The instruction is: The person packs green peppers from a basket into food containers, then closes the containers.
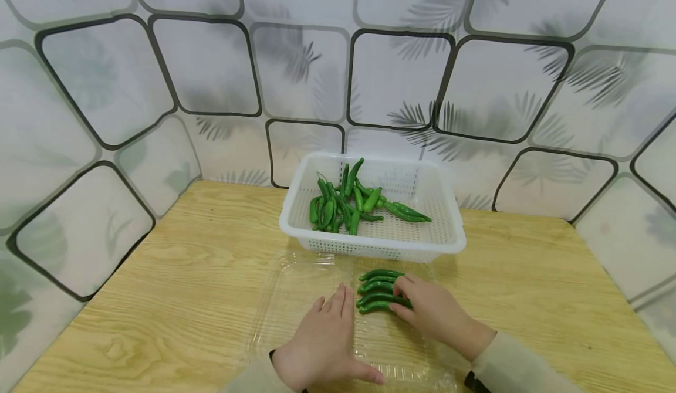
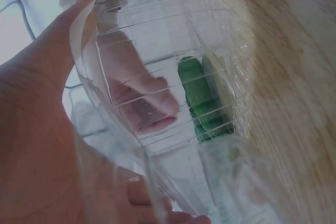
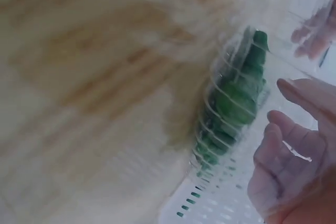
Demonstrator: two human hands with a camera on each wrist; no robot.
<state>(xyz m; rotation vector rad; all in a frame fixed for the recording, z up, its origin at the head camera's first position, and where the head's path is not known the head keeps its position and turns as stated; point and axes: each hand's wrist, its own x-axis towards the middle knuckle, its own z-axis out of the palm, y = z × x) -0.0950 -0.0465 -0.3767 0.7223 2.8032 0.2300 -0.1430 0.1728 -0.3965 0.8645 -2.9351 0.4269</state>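
Note:
A clear plastic clamshell box [image 1: 391, 343] lies unfolded on the table, its left half [image 1: 293, 293] bare. Several green chili peppers [image 1: 376, 306] lie side by side in the upper part of its right half. My left hand [image 1: 324, 340] rests along the middle fold with straight fingers and the thumb spread toward the near edge. Over the right ends of the peppers is my right hand [image 1: 435, 311], thumb and fingers apart. Through the clear wall in the right wrist view, its loosely bent fingers [image 3: 289, 140] show beside the peppers [image 3: 236, 100]; contact is hard to judge.
Behind the box stands a white perforated basket [image 1: 449, 229] with a loose heap of green chili peppers [image 1: 338, 205], mostly at its left. The wooden table [image 1: 174, 287] meets a patterned wall covering [image 1: 306, 70] at the back and sides.

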